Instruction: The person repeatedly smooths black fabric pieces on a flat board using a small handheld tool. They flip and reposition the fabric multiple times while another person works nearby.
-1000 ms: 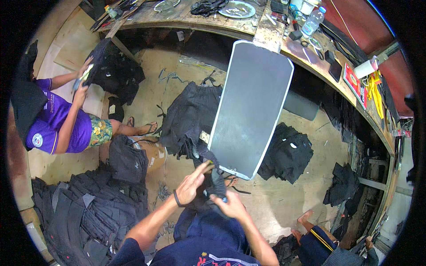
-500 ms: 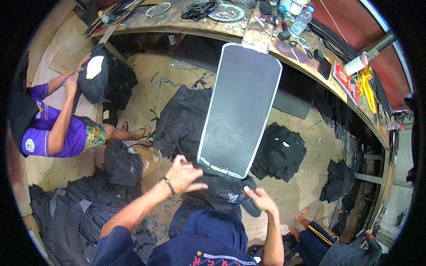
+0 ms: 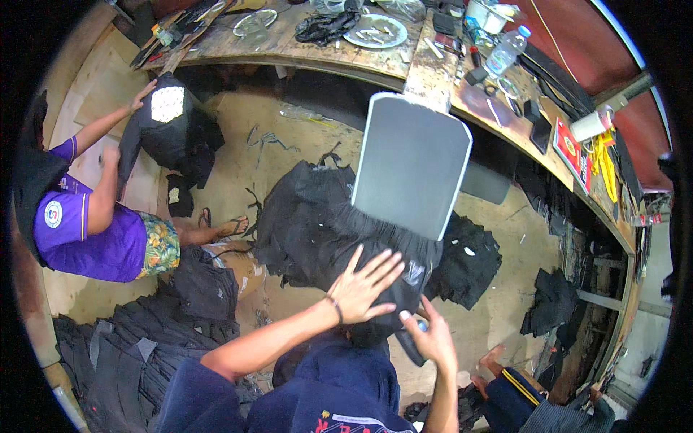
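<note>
A grey board (image 3: 411,159) with a pale rim reaches toward me from the workbench. A black garment (image 3: 346,270), gathered at its far edge and bearing a small light emblem, is drawn over the board's near part. My left hand (image 3: 367,289) lies on the fabric, palm down with fingers spread. At the garment's near right corner, my right hand (image 3: 432,335) grips a dark fold between thumb and fingers; part of that grip is hidden.
The wooden workbench (image 3: 325,54) carries plates, a plastic bottle (image 3: 507,52) and a phone (image 3: 541,135). Black garments lie in piles (image 3: 151,346) on the floor. At the left, a person in purple (image 3: 108,234) handles black cloth; another person (image 3: 520,390) sits at lower right.
The black garment has moved farther up over the board, covering its near part. My left hand went from raised to flat on the fabric. The person at left has shifted hands on their cloth.
</note>
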The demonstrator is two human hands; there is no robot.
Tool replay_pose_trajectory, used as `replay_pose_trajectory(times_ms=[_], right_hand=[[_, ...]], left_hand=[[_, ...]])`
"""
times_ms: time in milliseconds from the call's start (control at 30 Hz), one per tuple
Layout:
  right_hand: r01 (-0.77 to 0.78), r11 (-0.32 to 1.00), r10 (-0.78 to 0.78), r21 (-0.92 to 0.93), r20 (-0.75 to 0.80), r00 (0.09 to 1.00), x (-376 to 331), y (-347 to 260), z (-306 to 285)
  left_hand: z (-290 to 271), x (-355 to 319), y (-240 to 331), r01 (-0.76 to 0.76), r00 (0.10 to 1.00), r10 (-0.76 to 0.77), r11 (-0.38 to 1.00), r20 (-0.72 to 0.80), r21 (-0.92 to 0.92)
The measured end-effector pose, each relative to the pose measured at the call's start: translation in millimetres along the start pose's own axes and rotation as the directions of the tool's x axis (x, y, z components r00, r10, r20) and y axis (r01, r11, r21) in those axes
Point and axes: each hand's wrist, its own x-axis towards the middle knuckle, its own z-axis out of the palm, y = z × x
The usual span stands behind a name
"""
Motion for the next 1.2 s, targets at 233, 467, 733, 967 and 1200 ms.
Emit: replay_pose_trajectory(times_ms=[233,467,733,967,1200], right_hand=[[0.123,0.973,-0.017,0.193,-0.477,0.879,100,-72,-5],[-0.143,0.967,0.234,0.213,-0.507,0.83,131,-85,-11],[-0.051,0.966,0.168,0.253,-0.466,0.869,122,-91,-18],[0.006,0.957,0.152,0.29,-0.519,0.841,113,-88,-7],[0.169,0.936,0.044,0.309,-0.578,0.815,96,-90,-12]], left_hand=[[-28,238,-126,-0.069,0.85,0.161,0.978,-0.502,0.197],[-72,234,-108,-0.166,0.983,0.159,0.983,0.094,0.072],[-103,238,-124,-0.364,0.93,0.363,0.895,0.053,0.256],[-149,264,-78,-0.227,0.799,-0.207,0.766,0.564,0.602],[-101,272,-110,-0.2,0.871,0.431,0.749,-0.237,0.631]])
